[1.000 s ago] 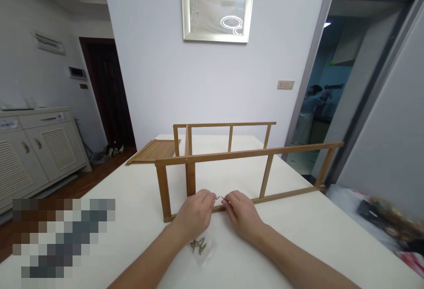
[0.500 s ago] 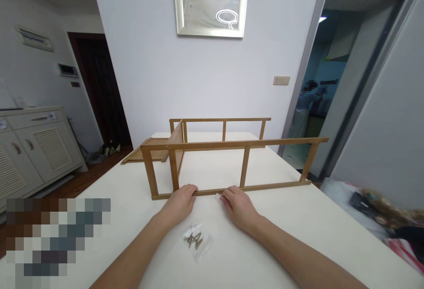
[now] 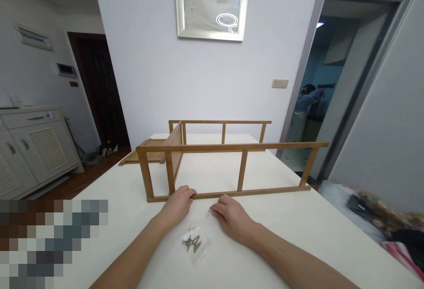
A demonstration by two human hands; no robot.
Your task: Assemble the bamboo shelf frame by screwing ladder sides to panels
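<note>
Support for the wooden frame (image 3: 232, 147), upright at 12 o'clock on the bench (image 3: 298, 236), came from the left grip (image 3: 177, 200) clasping its lower rail (image 3: 265, 190), while the right grip (image 3: 232, 216) pinched a hex key (image 3: 208, 212).

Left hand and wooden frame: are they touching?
Touching. In the head view the left hand lays its fingers on the bottom rail of the wooden frame, with no gap.

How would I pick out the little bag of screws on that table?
Start at the white table with the long wooden frame standing on it. In front of the frame are the person's left hand and right hand. The bag of screws lies between the wrists: a clear packet of dark screws, unlike the lone bent metal key by the right hand.
</note>
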